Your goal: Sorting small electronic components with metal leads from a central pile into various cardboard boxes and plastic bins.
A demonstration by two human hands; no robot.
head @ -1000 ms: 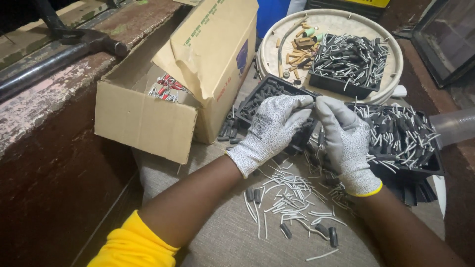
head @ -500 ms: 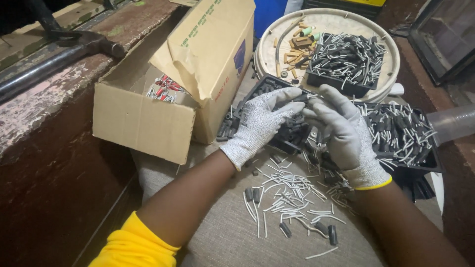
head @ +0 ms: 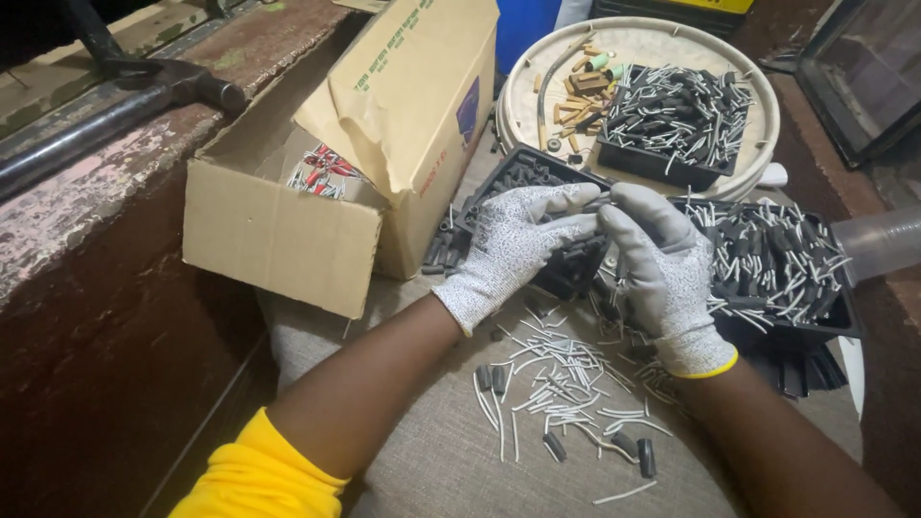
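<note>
Both hands wear speckled grey gloves and meet over a black slotted tray point(head: 531, 175). My left hand point(head: 518, 247) reaches in from the left with its fingers stretched toward my right hand point(head: 662, 273). The right fingers curl down onto the left fingertips. A small thin piece point(head: 593, 202) is pinched where they touch, mostly hidden by the gloves. Below the hands, loose white pins and short black sleeves point(head: 566, 393) lie scattered on a beige cloth point(head: 422, 460).
An open cardboard box point(head: 288, 230) holding red-and-white packets point(head: 321, 168) stands at the left. A black tray point(head: 825, 317) of pinned black sleeves sits right. Behind is a round cream tray point(head: 758, 86) with another black tray point(head: 672, 129) and tan pieces point(head: 585, 86). A clear cup point(head: 883, 240) lies far right.
Both hands have shifted slightly left and up over the black tray. The left fingers have stretched out, and the fingertips now meet on the small piece.
</note>
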